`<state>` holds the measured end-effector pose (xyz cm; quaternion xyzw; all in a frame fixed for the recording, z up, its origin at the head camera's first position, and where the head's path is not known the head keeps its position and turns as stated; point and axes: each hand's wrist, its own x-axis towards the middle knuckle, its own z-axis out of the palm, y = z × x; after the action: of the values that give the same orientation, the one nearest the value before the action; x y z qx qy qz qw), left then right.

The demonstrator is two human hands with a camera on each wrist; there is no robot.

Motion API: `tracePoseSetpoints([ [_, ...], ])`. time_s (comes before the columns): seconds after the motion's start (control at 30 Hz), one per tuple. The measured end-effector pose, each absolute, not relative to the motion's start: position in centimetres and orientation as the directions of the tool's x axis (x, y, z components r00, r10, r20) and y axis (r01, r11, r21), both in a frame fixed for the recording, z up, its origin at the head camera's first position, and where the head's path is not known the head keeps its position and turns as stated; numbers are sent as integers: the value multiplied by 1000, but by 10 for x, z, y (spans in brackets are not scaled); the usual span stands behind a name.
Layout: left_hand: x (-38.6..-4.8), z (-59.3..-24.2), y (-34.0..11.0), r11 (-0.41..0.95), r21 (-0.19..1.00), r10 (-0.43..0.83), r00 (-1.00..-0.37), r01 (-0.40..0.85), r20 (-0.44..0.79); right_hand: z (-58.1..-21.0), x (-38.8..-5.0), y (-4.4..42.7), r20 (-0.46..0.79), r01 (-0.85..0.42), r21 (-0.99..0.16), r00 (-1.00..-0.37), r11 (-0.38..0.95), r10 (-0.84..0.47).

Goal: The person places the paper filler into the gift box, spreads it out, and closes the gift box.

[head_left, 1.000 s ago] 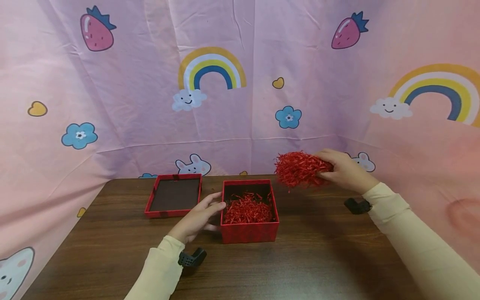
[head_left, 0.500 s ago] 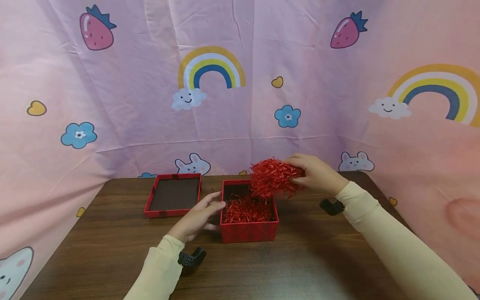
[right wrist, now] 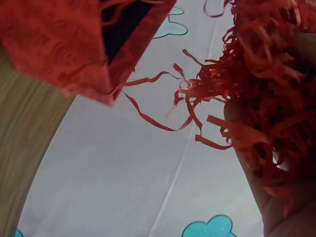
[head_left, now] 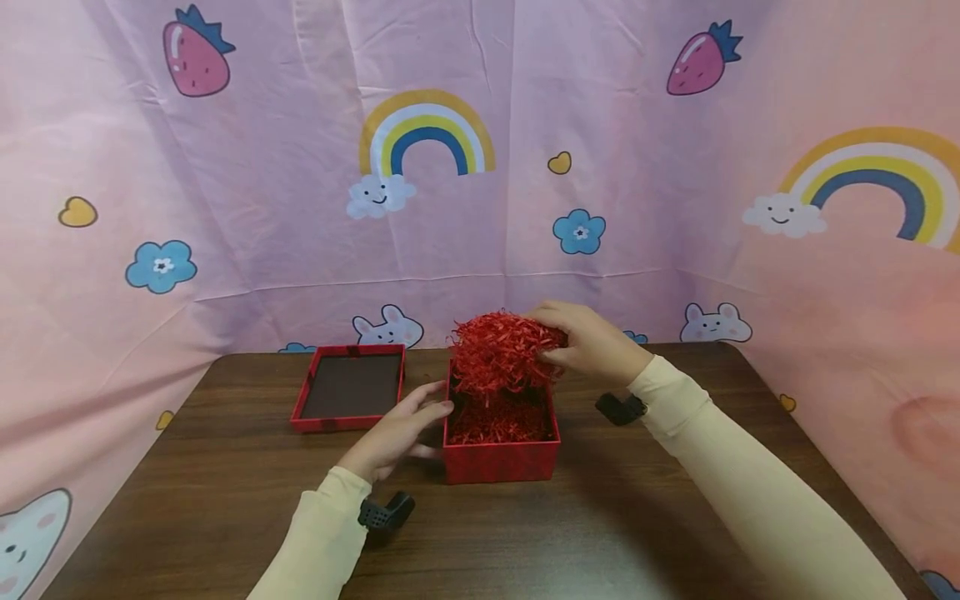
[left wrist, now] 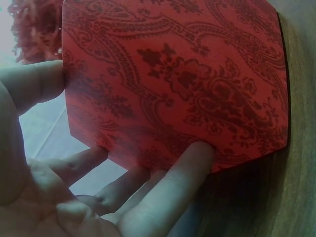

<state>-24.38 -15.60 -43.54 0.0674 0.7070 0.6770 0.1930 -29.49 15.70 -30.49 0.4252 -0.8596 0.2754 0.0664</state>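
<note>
My right hand [head_left: 592, 342] grips a large clump of red shredded paper [head_left: 498, 354] and holds it above the open red box [head_left: 501, 463]. In the right wrist view, loose strands of the shredded paper [right wrist: 266, 98] hang from the clump beside the box. More red shredded paper [head_left: 498, 421] lies inside the box, partly in shadow. My left hand [head_left: 397, 433] rests against the left side of the box. The left wrist view has its spread fingers touching the box's dark-patterned wall [left wrist: 187, 84], the thumb near the rim.
The box's red lid [head_left: 352, 383], dark inside, lies upturned to the left of the box. Everything stands on a brown wooden table [head_left: 480, 550]. A pastel cloth [head_left: 465, 242] printed with rainbows hangs behind the table and along its sides.
My right hand has carried the clump of shredded paper leftward, from right of the box to above it. My left hand stays against the box; box and lid have not moved.
</note>
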Motion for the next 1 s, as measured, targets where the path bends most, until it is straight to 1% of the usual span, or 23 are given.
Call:
tracePoseSetpoints([
  [0.1,-245,-434,-156,70,983,359,-915,-167,-181,-308,-298,151,347,-775,-428,-616,465,-707],
  [0.2,-245,-431,-157,70,983,356,-916,-170,-184,-316,-300,144,314,-781,-416,-604,466,-732],
  [0.43,-244,-431,-154,82,982,342,-921,-168,-186,-342,-302,143,172,-783,-293,-607,548,-776],
  [0.67,-243,-426,-153,108,977,337,-918,-183,-209,-357,-300,137,110,-805,-156,-590,572,-800],
  [0.77,-243,-425,-153,109,976,327,-920,-190,-216,-365,-299,129,64,-812,-132,-579,568,-813],
  [1.0,-243,-428,-152,105,975,317,-923,-196,-220,-377,-293,115,-102,-818,-106,-557,565,-824],
])
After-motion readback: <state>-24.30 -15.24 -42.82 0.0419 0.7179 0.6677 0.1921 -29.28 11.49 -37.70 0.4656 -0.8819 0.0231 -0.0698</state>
